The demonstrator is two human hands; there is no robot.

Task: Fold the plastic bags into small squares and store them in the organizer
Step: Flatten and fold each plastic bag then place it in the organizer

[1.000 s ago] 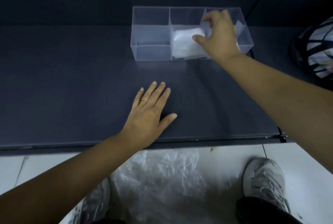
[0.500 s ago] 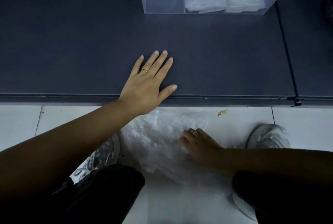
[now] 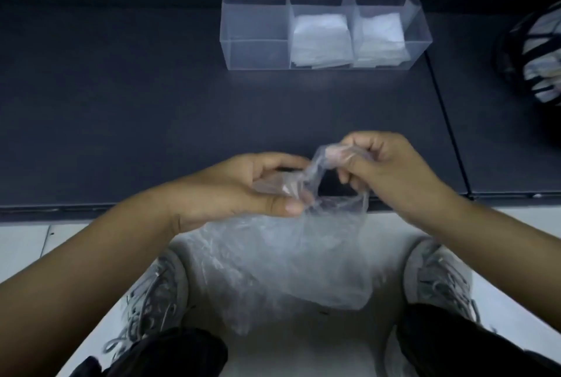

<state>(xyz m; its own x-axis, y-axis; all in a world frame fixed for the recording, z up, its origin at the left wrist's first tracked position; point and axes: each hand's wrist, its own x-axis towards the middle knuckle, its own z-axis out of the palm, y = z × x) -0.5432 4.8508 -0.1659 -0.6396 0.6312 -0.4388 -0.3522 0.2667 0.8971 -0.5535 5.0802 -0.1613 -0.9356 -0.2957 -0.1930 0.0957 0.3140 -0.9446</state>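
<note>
One clear plastic bag [image 3: 288, 261] hangs between both hands, low in the middle, over the white floor [image 3: 24, 243] at 6 o'clock. Its top edge is bunched up. The left hand [image 3: 243, 191] pinches that edge between its thumb and curled fingers. The right hand [image 3: 394, 170], at 3 o'clock from the left one, has its fingers curled round another bit of the top edge.

The bag looks very light, thin and soft. I think it will flop, crinkle and slip, and it could tear if pulled hard. The two top corners look like the best places to hold, so it can be pulled flat and laid on the dark table [image 3: 121, 109] for folding.

At 12 o'clock on the table stands the clear organizer [image 3: 255, 52], three boxes in a row. The middle box holds the middle stack [image 3: 320, 36] of folded white squares. The right box holds the right stack [image 3: 379, 33]. The left box has none.

A grey left shoe [image 3: 154, 294] sits at 7 o'clock and a right shoe [image 3: 440, 279] at 5 o'clock. A striped thing [image 3: 534, 55] at 2 o'clock is cut off.
</note>
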